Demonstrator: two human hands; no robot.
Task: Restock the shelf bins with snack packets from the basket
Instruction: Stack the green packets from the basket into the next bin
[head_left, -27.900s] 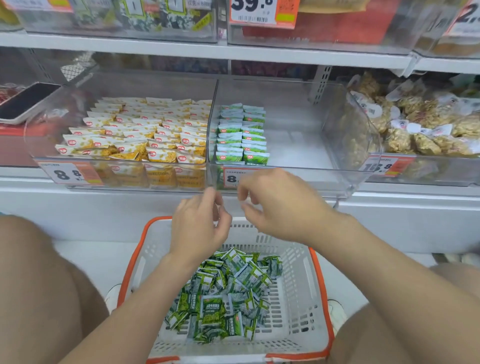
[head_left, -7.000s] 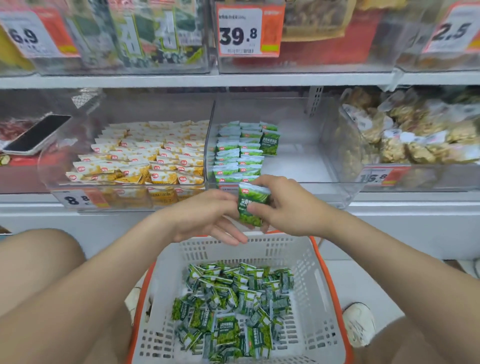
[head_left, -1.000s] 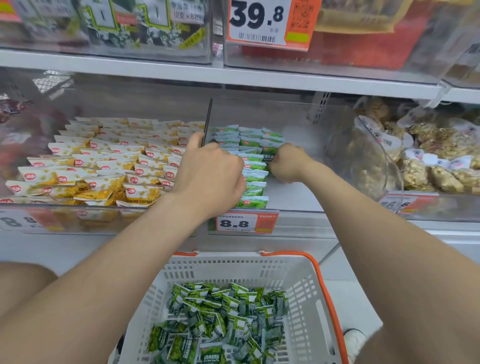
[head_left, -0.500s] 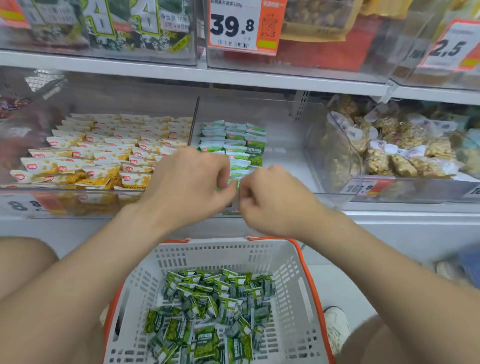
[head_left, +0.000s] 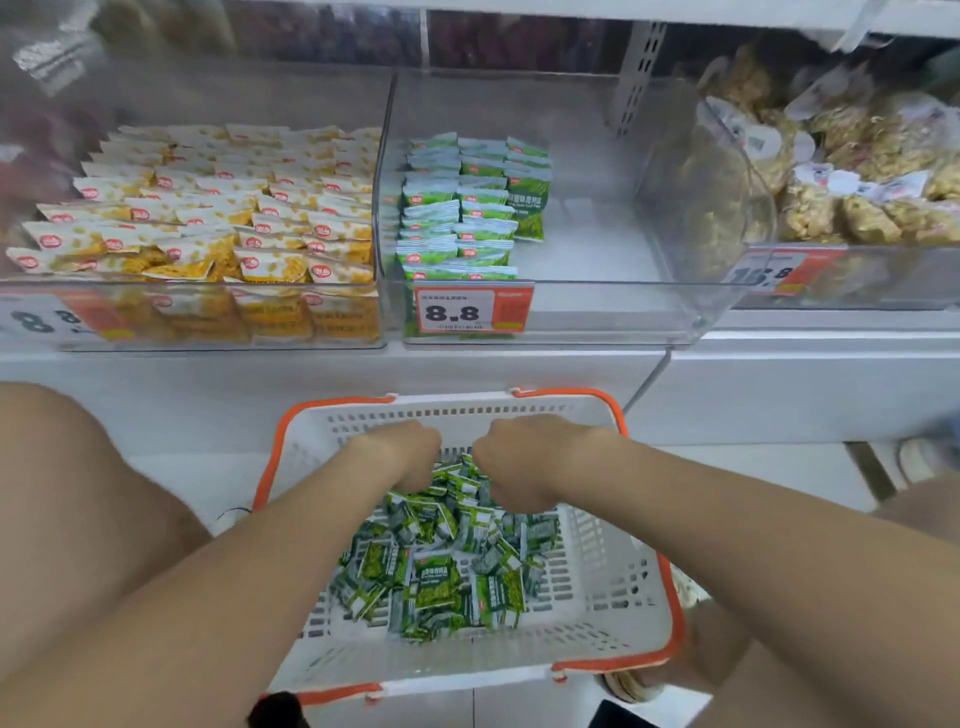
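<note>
A white basket with an orange rim (head_left: 597, 613) stands on the floor below the shelf and holds a heap of green snack packets (head_left: 441, 561). Both my hands are down in the basket at the far edge of the heap. My left hand (head_left: 402, 452) and my right hand (head_left: 517, 465) have their fingers curled down into the packets; the fingertips are hidden. Above, the middle clear shelf bin (head_left: 597, 312) with an 8.8 price tag holds rows of green packets (head_left: 462, 208) along its left side.
The left bin (head_left: 197, 317) is full of yellow-and-white packets. The right bin (head_left: 857, 280) holds bags of pale puffed snacks. My knees flank the basket. A shoe (head_left: 924, 457) shows at the far right on the floor.
Both hands have dropped from the front of the middle bin down into the basket. The view has tilted downward.
</note>
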